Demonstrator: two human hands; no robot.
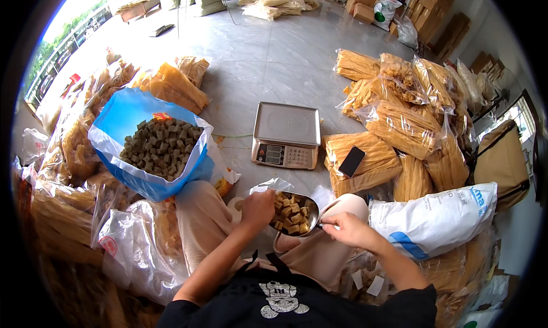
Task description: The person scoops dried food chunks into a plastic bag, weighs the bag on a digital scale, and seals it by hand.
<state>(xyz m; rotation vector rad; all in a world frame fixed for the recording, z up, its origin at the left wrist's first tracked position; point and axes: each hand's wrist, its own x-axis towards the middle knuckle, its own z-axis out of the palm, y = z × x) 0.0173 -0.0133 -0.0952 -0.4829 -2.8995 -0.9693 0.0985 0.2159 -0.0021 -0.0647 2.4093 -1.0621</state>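
Between my knees is a metal scoop [315,215] filled with light brown cubes [292,215]. My right hand [348,230] is wrapped round the scoop's handle. At the scoop's left side my left hand [258,208] is closed on a clear plastic bag [274,184], whose film shows just beyond the fingers; much of this bag is hidden. Left of my knees a big blue-lined white sack [108,151] stands open, holding many dark greenish-brown cubes [162,148]. A digital scale [286,125] with a bare metal pan sits on the floor ahead of me.
Bagged yellow dried sticks [399,128] are piled at right, with a black phone [352,161] on one bundle. A white and blue sack [436,219] lies by my right knee. More bagged goods [74,134] crowd the left. Cardboard boxes [431,11] stand far right.
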